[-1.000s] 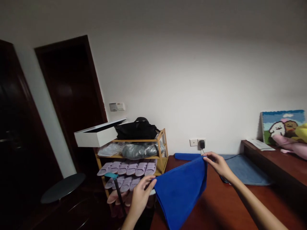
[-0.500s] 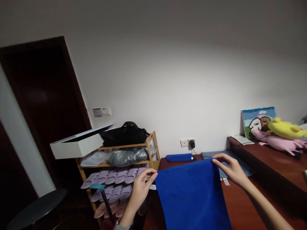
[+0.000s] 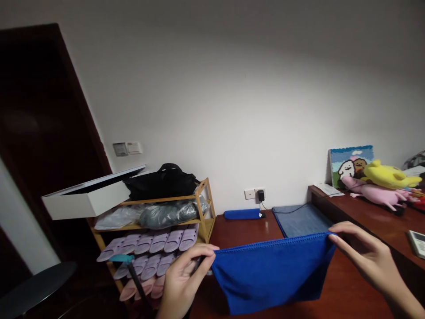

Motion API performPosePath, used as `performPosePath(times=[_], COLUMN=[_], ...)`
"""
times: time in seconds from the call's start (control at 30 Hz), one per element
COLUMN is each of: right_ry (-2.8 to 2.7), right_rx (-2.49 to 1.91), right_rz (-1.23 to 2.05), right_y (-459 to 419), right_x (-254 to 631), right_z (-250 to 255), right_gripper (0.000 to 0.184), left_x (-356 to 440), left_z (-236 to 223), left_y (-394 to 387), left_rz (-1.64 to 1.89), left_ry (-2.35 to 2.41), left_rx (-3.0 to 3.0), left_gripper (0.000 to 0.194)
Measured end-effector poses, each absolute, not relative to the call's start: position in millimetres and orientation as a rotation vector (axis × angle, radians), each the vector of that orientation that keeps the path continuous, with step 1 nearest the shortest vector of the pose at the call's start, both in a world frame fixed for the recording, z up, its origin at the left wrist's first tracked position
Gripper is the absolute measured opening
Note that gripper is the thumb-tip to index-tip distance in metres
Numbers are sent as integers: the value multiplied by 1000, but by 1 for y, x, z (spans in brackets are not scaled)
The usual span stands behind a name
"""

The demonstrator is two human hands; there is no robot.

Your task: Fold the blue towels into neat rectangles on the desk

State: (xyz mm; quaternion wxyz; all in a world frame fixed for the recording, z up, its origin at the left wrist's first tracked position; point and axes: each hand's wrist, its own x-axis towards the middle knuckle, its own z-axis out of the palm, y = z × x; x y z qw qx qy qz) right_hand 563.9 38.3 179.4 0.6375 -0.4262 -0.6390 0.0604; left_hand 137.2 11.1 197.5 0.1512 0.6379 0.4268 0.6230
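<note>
A blue cloth hangs stretched between my two hands, its stitched top edge nearly straight. My left hand is closed in a pinch on the left corner. At the opposite corner, my right hand pinches the cloth between thumb and fingers. Below and behind it lies the reddish-brown tabletop. A rolled blue cloth rests at the back of the table near the wall. To its right a greyish-blue cloth lies flat, partly hidden by the held cloth.
On the left stands a wooden rack with several slippers, a black bag and a white box. A raised ledge on the right carries plush toys. A black plug sits in the wall socket.
Both hands have moved lower and farther apart, pulling the cloth's top edge wider. Its bottom edge now shows. The camera view has shifted slightly.
</note>
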Motion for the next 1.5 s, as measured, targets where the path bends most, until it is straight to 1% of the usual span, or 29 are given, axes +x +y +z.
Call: performPosePath(times=[0.1,0.23,0.37,0.47,0.57,0.63,0.7,0.77,0.83,0.9,0.97,1.03,1.1,1.27,1.37,1.43,1.5], right_ry=[-1449,-1497,-1562,-1625,-1618,-1612,-1645,-1720,-1827,-1886,-1941,-2013,-2113,-2495,-2462,-2292,-2134], right_rx=[-968,-1019,-1121,-1342,-1572,-1632,-1671,-1720,-1778,-1866,-1924,-1907,-1814,-1492,-1636,-1796,-1920], right_rz=[131,229,364,401,372,363,349,272,178,153,174,205,241,406,322,233,229], right_y=[39,79,165,234,269,264,240,204,165,133,111,105,112,167,184,177,158], right_x=[559,546,525,500,470,450,432,414,397,386,384,392,412,471,477,464,446], right_z=[185,172,134,99,63,31,-11,-61,-112,-154,-179,-185,-174,-109,-86,-90,-108], right_gripper=[29,37,46,41,41,44,46,51,57,62,64,64,62,56,61,61,61], left_x=[139,133,117,113,122,133,144,153,156,155,150,147,149,179,199,203,197], left_z=[204,193,149,107,62,26,-14,-54,-86,-107,-115,-116,-116,-126,-120,-108,-95], left_y=[17,67,158,221,250,249,237,222,209,198,190,180,164,103,82,85,99], left_rz=[1891,1841,1723,1601,1531,1463,1339,1091,767,513,380,306,257,181,185,302,407], left_ry=[1216,1237,1305,1526,1654,1679,1660,1630,1610,1621,1677,1761,1872,2131,2086,2016,1945], left_rx=[1767,1725,1814,1896,1921,1957,2048,2254,2467,2556,2536,2485,2431,2305,2303,2364,2438], left_gripper=[26,30,36,34,29,26,27,32,39,47,53,55,56,62,53,49,50])
